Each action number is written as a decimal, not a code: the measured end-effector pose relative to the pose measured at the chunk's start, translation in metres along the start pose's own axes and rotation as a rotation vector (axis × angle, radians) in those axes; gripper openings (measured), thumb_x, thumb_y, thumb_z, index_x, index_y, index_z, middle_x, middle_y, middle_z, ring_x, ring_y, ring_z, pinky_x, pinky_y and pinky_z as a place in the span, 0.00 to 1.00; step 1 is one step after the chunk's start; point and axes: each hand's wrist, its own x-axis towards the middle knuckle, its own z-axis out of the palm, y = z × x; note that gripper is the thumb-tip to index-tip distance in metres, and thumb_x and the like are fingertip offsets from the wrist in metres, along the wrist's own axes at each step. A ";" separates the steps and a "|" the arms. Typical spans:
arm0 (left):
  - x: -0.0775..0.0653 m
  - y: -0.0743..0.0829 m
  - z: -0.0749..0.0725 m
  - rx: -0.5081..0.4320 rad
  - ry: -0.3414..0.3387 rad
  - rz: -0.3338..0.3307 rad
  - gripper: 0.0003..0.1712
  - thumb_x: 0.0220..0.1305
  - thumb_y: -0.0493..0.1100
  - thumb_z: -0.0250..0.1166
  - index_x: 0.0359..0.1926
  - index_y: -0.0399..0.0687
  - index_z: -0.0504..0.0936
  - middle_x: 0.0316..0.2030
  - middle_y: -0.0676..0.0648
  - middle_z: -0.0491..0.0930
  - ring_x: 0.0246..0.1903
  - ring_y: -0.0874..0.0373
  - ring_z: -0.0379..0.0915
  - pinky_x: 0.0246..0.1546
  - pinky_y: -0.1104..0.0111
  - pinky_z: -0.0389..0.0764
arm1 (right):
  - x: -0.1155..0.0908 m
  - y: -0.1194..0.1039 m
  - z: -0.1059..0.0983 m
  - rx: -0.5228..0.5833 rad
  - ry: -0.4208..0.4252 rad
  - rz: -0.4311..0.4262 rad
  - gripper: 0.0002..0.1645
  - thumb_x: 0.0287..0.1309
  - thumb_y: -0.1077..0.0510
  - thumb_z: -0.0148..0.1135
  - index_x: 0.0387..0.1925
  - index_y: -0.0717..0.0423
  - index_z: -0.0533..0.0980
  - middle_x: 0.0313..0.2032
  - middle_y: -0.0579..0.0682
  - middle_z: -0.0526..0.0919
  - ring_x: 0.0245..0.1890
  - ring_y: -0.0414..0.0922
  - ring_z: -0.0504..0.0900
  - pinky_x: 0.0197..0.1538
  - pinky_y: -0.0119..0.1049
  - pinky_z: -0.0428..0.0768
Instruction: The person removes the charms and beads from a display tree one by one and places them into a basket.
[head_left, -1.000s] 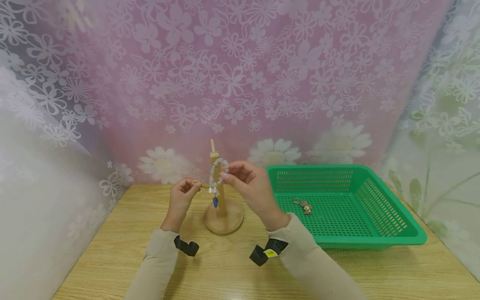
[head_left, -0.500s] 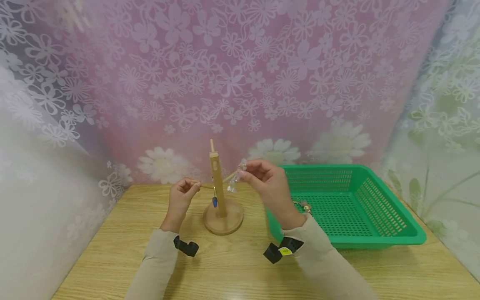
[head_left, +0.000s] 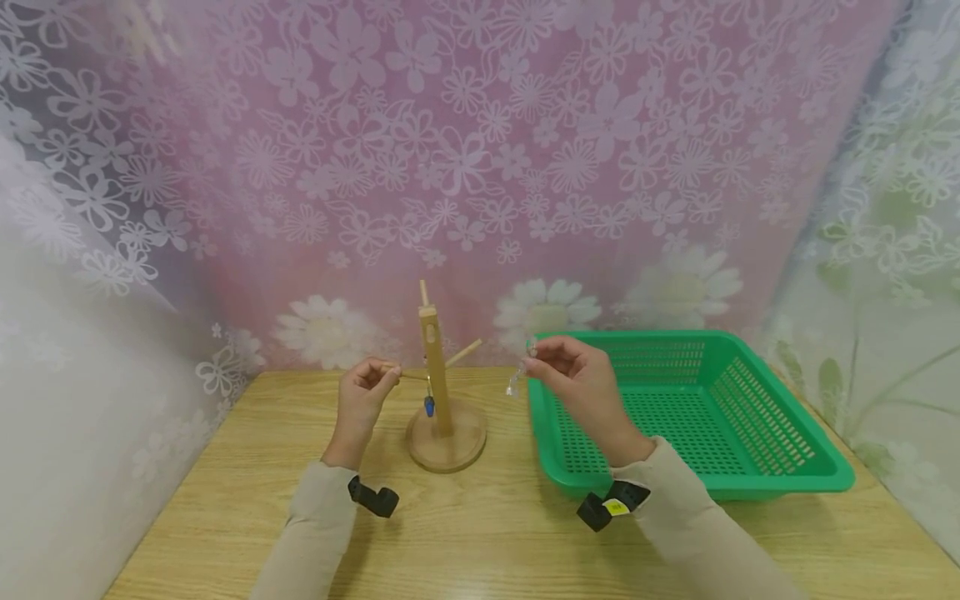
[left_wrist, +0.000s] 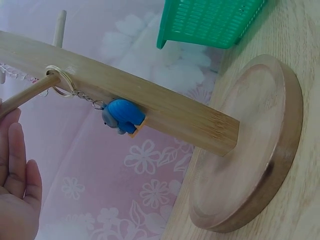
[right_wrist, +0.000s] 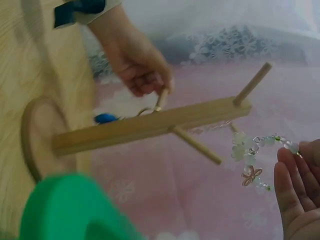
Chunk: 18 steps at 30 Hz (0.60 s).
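Observation:
My left hand (head_left: pixel 360 408) pinches the end of a peg on the wooden stand (head_left: pixel 437 367). From that peg a keychain with a blue figure (left_wrist: pixel 124 115) hangs by its metal ring. My right hand (head_left: pixel 588 392) holds a beaded bracelet (right_wrist: pixel 239 150) between thumb and fingers, to the right of the stand and apart from it, over the basket's left edge. Pale beads, a flower and a butterfly-like charm show on the bracelet in the right wrist view. A strand of pinkish beads (left_wrist: pixel 20 75) shows behind the post; what it hangs on is hidden.
A green plastic basket (head_left: pixel 690 482) stands on the wooden table (head_left: pixel 465 542), right of the stand. Other pegs stick out from the post, one (head_left: pixel 463 353) toward the right. A floral curtain (head_left: pixel 480 167) hangs behind the table.
My right hand has moved right with the bracelet, away from the stand to the basket's left edge, and now covers the keychain in the basket. My left hand has stayed on the peg.

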 end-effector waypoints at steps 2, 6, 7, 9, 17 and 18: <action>-0.001 0.001 0.000 -0.005 0.006 -0.003 0.10 0.60 0.29 0.62 0.25 0.47 0.79 0.21 0.53 0.78 0.23 0.65 0.71 0.29 0.74 0.72 | 0.000 0.005 -0.007 -0.048 -0.004 0.019 0.15 0.56 0.59 0.66 0.43 0.64 0.77 0.35 0.50 0.83 0.35 0.44 0.84 0.43 0.41 0.81; -0.004 0.001 0.000 -0.020 0.023 -0.001 0.09 0.59 0.28 0.62 0.25 0.44 0.79 0.23 0.54 0.79 0.24 0.65 0.72 0.31 0.75 0.74 | 0.002 0.013 -0.020 -0.153 -0.011 0.068 0.15 0.57 0.57 0.66 0.42 0.61 0.78 0.38 0.53 0.83 0.36 0.39 0.83 0.43 0.40 0.81; -0.004 0.002 0.000 -0.018 0.029 0.002 0.09 0.59 0.28 0.62 0.26 0.43 0.78 0.23 0.55 0.79 0.24 0.66 0.72 0.30 0.75 0.74 | 0.002 0.014 -0.023 -0.173 -0.018 0.080 0.14 0.57 0.56 0.66 0.42 0.61 0.78 0.39 0.54 0.83 0.37 0.38 0.83 0.43 0.39 0.81; -0.006 0.002 0.000 -0.008 0.040 0.008 0.07 0.59 0.28 0.62 0.27 0.40 0.79 0.23 0.56 0.79 0.23 0.66 0.71 0.28 0.76 0.73 | 0.002 0.017 -0.029 -0.209 -0.035 0.099 0.15 0.57 0.56 0.65 0.42 0.61 0.78 0.40 0.56 0.83 0.38 0.37 0.83 0.44 0.37 0.80; -0.012 0.005 0.004 0.045 0.104 0.034 0.05 0.57 0.27 0.63 0.27 0.32 0.75 0.22 0.57 0.77 0.23 0.68 0.69 0.23 0.78 0.68 | 0.002 0.023 -0.050 -0.213 -0.072 0.180 0.18 0.59 0.55 0.64 0.45 0.65 0.75 0.44 0.61 0.81 0.40 0.42 0.84 0.48 0.45 0.79; -0.013 0.006 0.005 0.053 0.113 0.040 0.04 0.57 0.27 0.63 0.28 0.30 0.75 0.23 0.58 0.77 0.23 0.68 0.69 0.23 0.78 0.68 | 0.002 0.023 -0.052 -0.212 -0.073 0.186 0.18 0.59 0.55 0.64 0.45 0.65 0.75 0.44 0.61 0.81 0.41 0.44 0.84 0.47 0.43 0.80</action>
